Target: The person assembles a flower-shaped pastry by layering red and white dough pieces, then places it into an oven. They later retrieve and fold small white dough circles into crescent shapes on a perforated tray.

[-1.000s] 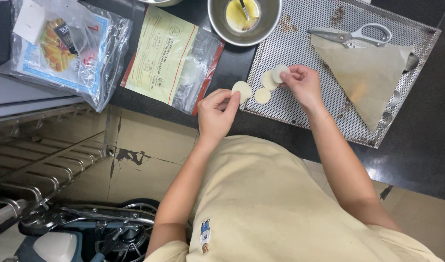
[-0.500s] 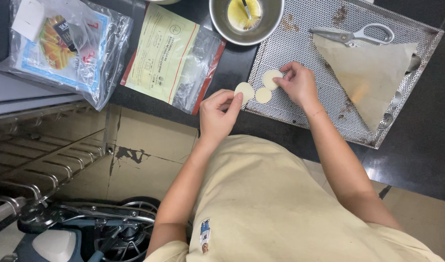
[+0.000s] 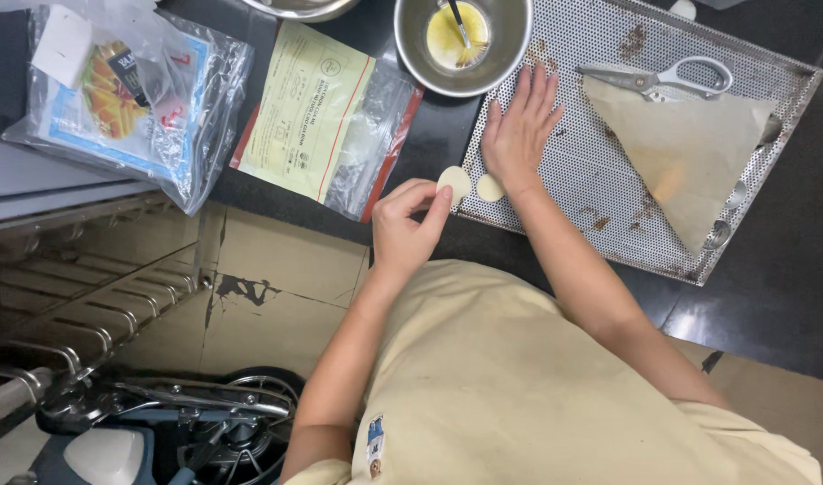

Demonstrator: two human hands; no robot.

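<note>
The person wears a pale cream, short-sleeved cotton top [image 3: 537, 386] that fills the near middle of the scene, loose and softly creased across the chest. Both forearms are bare from the sleeves down, with no watch, bracelet or gloves on the left hand [image 3: 409, 229] or the right hand [image 3: 519, 130]. A small blue-and-orange printed patch [image 3: 375, 442] sits low on the near left of the fabric; its design is too small to make out.
</note>
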